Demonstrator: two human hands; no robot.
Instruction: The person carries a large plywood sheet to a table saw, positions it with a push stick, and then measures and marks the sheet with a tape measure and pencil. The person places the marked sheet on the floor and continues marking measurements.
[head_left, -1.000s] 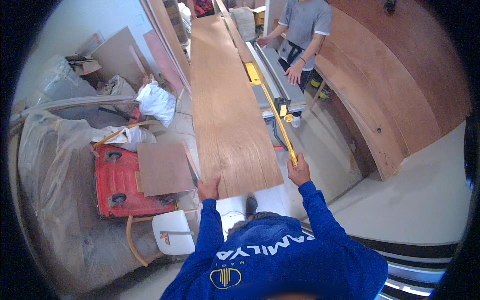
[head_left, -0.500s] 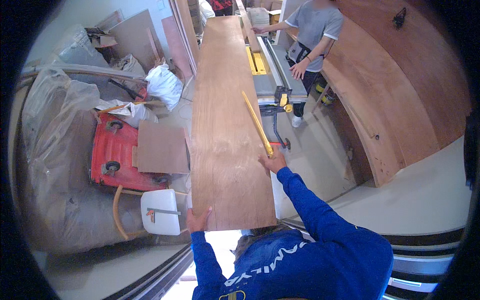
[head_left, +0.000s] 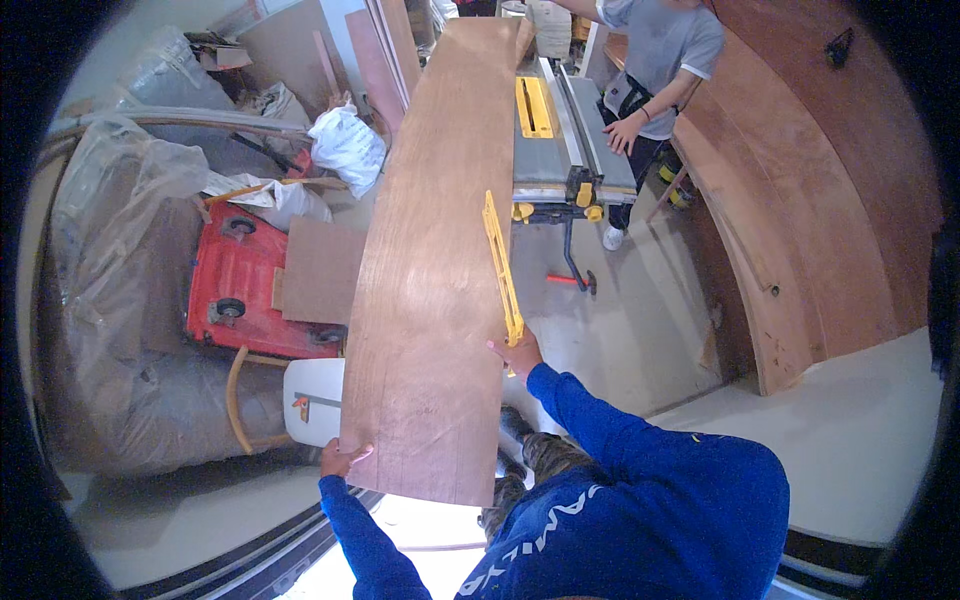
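A long reddish-brown plywood board (head_left: 430, 270) stretches away from me. My left hand (head_left: 345, 458) grips its near left corner, thumb on top and the other fingers hidden below. My right hand (head_left: 519, 353) is closed at the right edge, around the lower end of a slotted yellow push stick (head_left: 502, 270), and seems to hold the board edge too. The stick lies slanted over the board's right side. Beyond it, a table saw (head_left: 548, 155) with a yellow insert and metal fence stands against the board's far right side.
A co-worker in a grey shirt (head_left: 665, 60) stands right of the saw, one hand (head_left: 626, 131) by its fence. Curved wood panels (head_left: 790, 220) line the right. Leftward are an upturned red cart (head_left: 250, 275), a white stool seat (head_left: 312, 400) and plastic-wrapped goods (head_left: 130, 300). A red-handled hammer (head_left: 572, 281) lies beyond my right hand.
The board's near end has swung left and toward me with both my hands; its far end sits further right. The yellow stick has turned more upright. The co-worker's far arm has risen.
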